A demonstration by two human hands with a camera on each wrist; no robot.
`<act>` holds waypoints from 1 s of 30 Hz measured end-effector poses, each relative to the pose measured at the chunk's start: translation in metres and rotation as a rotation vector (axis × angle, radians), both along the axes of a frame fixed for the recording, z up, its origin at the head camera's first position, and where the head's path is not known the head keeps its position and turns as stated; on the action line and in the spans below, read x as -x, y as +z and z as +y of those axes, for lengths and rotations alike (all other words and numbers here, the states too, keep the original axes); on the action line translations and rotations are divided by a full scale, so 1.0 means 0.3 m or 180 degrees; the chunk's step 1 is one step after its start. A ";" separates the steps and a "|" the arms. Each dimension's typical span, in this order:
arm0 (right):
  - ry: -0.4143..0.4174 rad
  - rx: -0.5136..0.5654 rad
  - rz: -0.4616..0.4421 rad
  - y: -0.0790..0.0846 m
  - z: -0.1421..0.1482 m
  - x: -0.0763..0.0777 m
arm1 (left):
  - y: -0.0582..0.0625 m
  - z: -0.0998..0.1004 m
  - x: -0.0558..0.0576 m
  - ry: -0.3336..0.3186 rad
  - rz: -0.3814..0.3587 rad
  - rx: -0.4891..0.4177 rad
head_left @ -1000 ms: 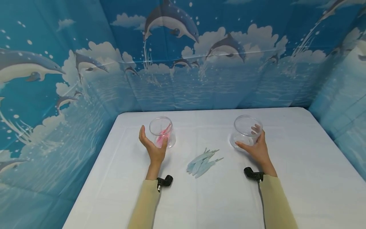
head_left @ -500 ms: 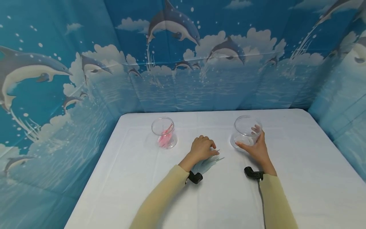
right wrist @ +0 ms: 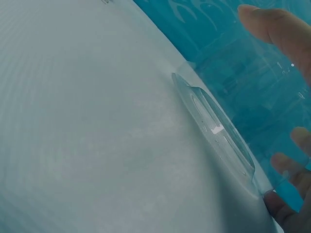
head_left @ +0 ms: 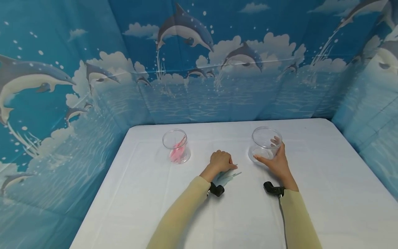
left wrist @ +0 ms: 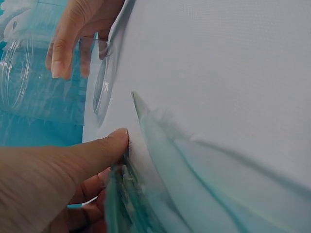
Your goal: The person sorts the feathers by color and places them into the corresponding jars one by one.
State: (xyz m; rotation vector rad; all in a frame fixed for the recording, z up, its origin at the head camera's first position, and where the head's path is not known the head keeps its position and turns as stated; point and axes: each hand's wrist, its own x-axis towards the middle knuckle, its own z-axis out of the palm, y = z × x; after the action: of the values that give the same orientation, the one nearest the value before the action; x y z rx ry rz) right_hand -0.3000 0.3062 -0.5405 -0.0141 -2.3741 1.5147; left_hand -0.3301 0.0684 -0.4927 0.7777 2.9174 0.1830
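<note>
Pale blue feathers [head_left: 226, 177] lie in a loose pile at the middle of the white table, partly hidden under my left hand [head_left: 221, 162]. In the left wrist view, that hand's thumb and fingers pinch the quill ends of some feathers, while other feathers [left wrist: 175, 165] lie beside them on the cloth. A clear jar [head_left: 260, 142] with a wide round rim stands upright at the right. My right hand [head_left: 277, 162] holds it from the right side, thumb in front and fingers around the far wall.
To the left stands a matching clear jar [head_left: 184, 158], upright, with pink feathers [head_left: 177, 153] inside. A white cloth covers the table [head_left: 130, 193]. Behind it hangs a blue dolphin-print curtain [head_left: 199, 100]. Each wrist wears a small black camera [head_left: 216, 190].
My left hand has left the side of the left jar, come right to the pale blue feathers and pinched some quills. My right hand stays on its jar.
</note>
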 end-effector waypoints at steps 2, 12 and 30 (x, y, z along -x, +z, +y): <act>0.0006 0.0003 0.0008 0.003 0.000 0.002 | 0.001 -0.003 0.004 -0.0021 -0.0019 -0.0077; -0.0005 -0.0016 -0.0006 0.009 -0.001 0.002 | 0.099 -0.020 -0.004 -0.0064 -0.0051 -0.1057; 0.0056 0.0051 0.0033 0.003 -0.003 -0.003 | 0.357 0.220 0.022 -0.0597 0.1813 -0.3364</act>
State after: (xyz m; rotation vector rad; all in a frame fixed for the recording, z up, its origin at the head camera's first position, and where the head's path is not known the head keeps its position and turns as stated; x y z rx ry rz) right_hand -0.2990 0.3054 -0.5396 0.0109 -2.3600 1.5380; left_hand -0.3368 0.1343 -0.3855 1.3790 3.0500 1.8366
